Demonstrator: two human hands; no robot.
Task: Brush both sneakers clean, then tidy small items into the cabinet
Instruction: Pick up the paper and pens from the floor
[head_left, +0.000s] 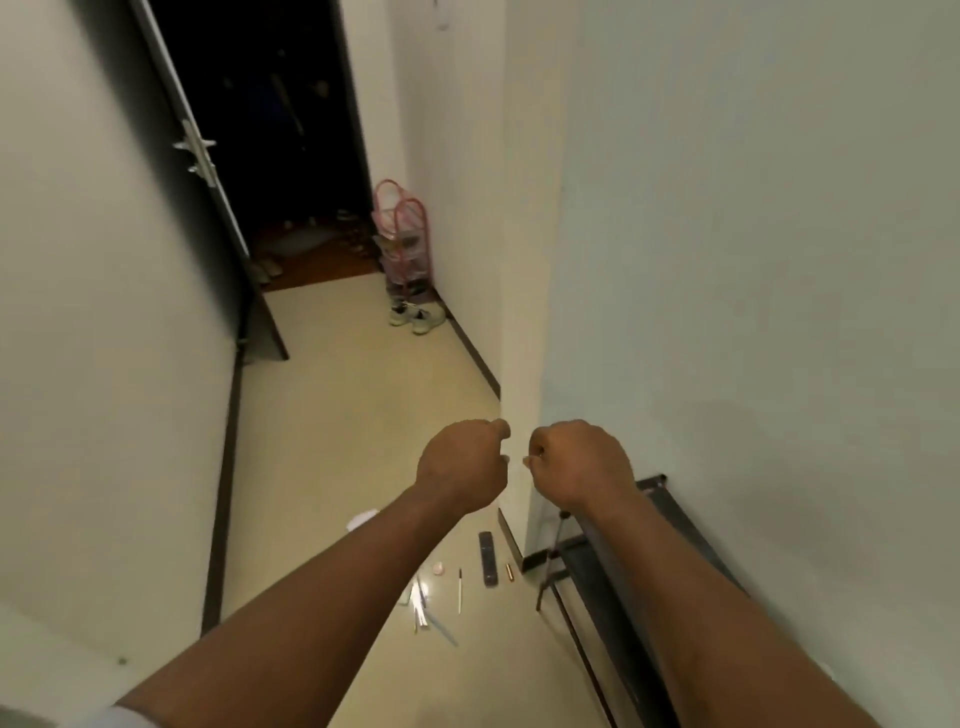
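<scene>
Both my arms reach forward over a hallway floor. My left hand (462, 465) and my right hand (579, 462) are side by side, fingers curled into loose fists, and I see nothing held in either. A pair of pale sneakers (418, 315) stands on the floor far ahead, beside a pink shoe rack (405, 239). Below my hands small items lie scattered on the floor: a dark remote-like bar (487, 558), a small brown tube (509, 571), a thin white stick (460, 590), a small pink round thing (439, 569) and several pens (423, 608).
A low black metal rack (597, 577) stands against the right wall under my right forearm. A dark door (208, 171) hangs open at the left, with a dark room beyond it. White walls close in on both sides; a wall corner (514, 364) juts out just beyond my hands.
</scene>
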